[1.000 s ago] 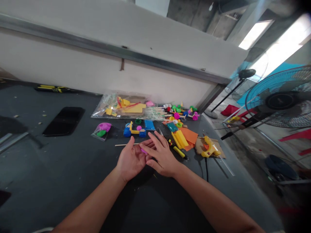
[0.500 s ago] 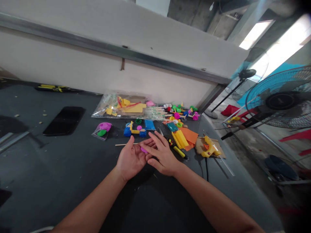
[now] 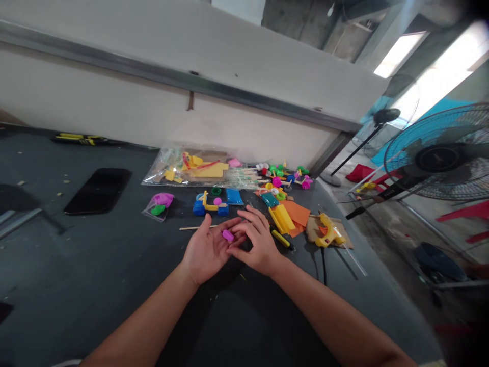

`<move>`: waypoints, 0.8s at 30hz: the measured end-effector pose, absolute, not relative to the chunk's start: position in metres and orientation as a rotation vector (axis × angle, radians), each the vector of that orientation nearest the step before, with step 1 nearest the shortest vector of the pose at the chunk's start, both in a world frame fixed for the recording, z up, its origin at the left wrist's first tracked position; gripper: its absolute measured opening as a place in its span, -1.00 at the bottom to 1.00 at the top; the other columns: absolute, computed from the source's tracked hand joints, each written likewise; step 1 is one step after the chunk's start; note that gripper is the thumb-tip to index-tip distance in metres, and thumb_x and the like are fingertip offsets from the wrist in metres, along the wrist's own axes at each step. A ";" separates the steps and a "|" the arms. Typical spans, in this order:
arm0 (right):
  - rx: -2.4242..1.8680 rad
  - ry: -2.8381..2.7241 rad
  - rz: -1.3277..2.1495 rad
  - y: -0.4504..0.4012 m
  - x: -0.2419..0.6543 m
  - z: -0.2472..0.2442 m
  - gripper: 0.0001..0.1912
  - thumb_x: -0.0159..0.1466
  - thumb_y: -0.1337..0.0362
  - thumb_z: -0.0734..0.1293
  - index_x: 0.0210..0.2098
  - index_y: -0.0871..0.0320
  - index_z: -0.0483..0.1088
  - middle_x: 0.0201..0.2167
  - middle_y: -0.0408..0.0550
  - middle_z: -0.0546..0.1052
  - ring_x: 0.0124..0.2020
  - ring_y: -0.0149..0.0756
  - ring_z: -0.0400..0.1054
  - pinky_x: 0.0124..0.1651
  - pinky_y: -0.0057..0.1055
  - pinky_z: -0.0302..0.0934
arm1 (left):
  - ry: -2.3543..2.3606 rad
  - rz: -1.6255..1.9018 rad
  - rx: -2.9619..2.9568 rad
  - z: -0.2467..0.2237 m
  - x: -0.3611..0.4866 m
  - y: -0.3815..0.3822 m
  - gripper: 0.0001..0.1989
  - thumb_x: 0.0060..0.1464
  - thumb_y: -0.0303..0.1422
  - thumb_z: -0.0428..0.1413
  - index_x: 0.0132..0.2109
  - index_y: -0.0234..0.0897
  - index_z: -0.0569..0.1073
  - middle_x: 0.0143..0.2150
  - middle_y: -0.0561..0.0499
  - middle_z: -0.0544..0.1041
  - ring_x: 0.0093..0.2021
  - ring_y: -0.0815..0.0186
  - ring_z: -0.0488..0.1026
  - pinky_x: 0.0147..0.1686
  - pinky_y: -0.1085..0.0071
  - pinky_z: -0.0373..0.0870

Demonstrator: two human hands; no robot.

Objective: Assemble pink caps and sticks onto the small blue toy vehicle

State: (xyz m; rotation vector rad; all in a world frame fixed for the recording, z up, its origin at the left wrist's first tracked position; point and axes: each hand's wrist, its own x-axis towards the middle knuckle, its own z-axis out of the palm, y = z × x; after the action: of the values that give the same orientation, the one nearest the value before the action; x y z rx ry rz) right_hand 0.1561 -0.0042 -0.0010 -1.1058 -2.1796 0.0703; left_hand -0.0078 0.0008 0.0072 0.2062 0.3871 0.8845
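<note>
A small purple clay piece (image 3: 228, 235) rests on the fingers of my left hand (image 3: 208, 251), which lies palm up with its fingers spread. Just right of the piece, my right hand (image 3: 260, 242) is curved with thumb and fingers apart, its fingertips close to the left fingers. Beyond the hands sits a small blue and yellow model (image 3: 211, 205) with a round purple piece on it. A thin wooden stick (image 3: 189, 228) lies behind my left hand, partly hidden by it.
Behind are a clear bag of yellow pieces (image 3: 206, 168), a purple and green clay bag (image 3: 159, 204) and a blue packet (image 3: 234, 196). A phone (image 3: 98, 191) lies left. Rightward are orange sheets (image 3: 300, 214), a yellow glue gun (image 3: 328, 233) and a fan (image 3: 439, 158).
My right fingers have lifted off the purple piece and curled back, so it shows more fully on my left hand. The piece now looks more oblong.
</note>
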 end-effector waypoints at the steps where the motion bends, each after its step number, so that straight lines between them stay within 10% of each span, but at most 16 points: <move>1: -1.114 -2.169 0.086 -0.004 0.156 -0.001 -0.62 0.11 -0.04 0.34 -0.26 0.13 0.41 0.06 0.05 0.34 0.23 -0.03 0.01 0.24 -0.04 -0.06 | 0.384 0.876 0.212 0.006 -0.008 0.001 -0.37 0.22 -0.06 -0.27 0.15 -0.52 0.26 -0.09 -0.31 0.51 -0.05 0.10 0.45 -0.10 0.25 0.36; 24: -1.196 -2.086 -0.028 -0.002 0.160 -0.002 -0.82 0.25 0.18 0.26 -0.24 0.07 0.46 -0.04 -0.04 0.44 0.16 -0.14 0.13 0.21 -0.04 0.00 | 0.355 0.861 0.193 0.002 -0.005 0.001 -0.50 0.23 -0.15 -0.17 -0.07 -0.52 0.43 -0.24 -0.22 0.51 -0.19 0.24 0.45 -0.05 0.32 0.35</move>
State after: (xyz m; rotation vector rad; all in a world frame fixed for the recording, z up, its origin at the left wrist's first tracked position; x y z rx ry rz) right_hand 0.1600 -0.0020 -0.0022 -1.1958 -2.0859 -0.0278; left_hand -0.0049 0.0010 0.0021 0.1934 0.3550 0.8610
